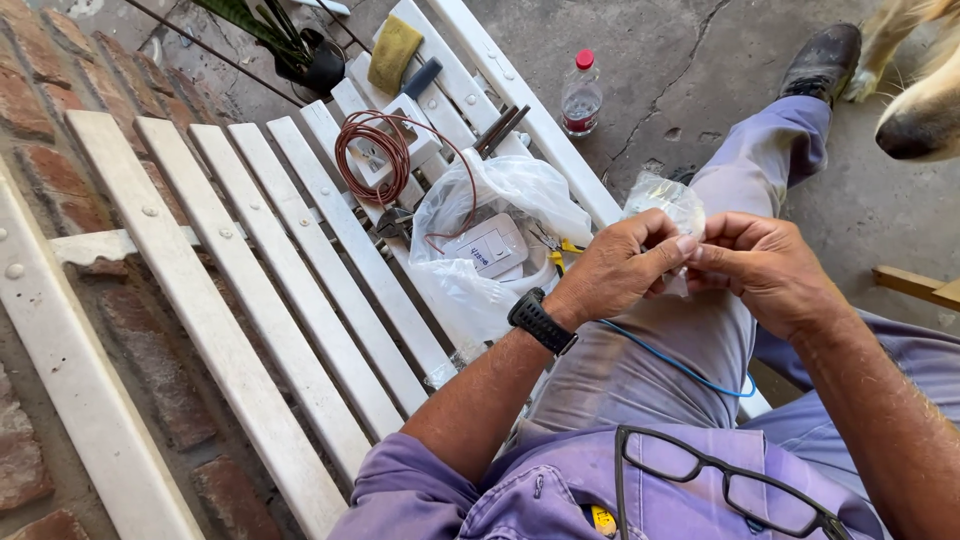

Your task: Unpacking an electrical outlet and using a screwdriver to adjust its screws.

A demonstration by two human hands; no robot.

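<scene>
Both hands are working at a small clear plastic packet [668, 205] held over the lap, at about 2 o'clock from the white slatted bench [250, 330]. Left hand [615, 270] is pinching the packet's lower edge between thumb and fingertips; right hand [765, 270] is pinching the same edge from 3 o'clock. The step in hand looks like opening the packet. Its long axis is running roughly 12 to 6, the bulk pointing toward 12. Pulling it open likely calls for opposed tugs.

crinkly clear plastic bag [668, 205], painted wood bench [230, 290] (matt), rough concrete floor [700, 60]
</scene>
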